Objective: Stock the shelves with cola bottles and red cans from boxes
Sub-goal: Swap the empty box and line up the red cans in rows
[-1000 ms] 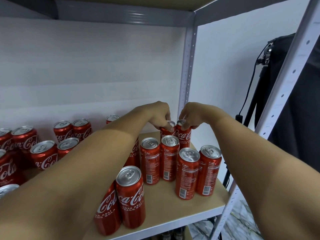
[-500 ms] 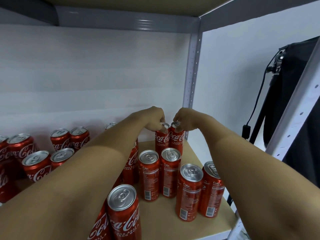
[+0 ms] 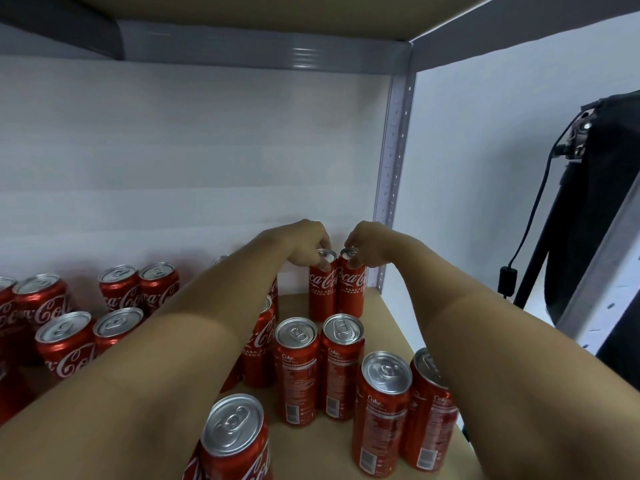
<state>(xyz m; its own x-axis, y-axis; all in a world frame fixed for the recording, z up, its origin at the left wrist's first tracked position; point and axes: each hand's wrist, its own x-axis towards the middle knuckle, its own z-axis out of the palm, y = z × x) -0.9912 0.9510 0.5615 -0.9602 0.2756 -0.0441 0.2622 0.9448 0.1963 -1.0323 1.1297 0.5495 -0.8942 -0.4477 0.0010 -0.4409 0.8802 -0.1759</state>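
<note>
Setting two slim Coca-Cola cans upright at the shelf's [image 3: 388, 320] two o'clock corner: left hand [image 3: 304, 247] pinches the left can's [image 3: 322, 292] rim, right hand [image 3: 367, 244] the right can's [image 3: 351, 289]; seat both flat before releasing.

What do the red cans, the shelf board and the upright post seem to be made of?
Red cans, such as the near one: thin metal, likely aluminium; the bare silver lid with pull tab shines, the printed red wall is glossy.
Shelf board: pale tan and matte, probably wood fibreboard, though no grain shows.
Upright post: grey metal, seemingly painted steel, with punched holes and a dull sheen.
</note>
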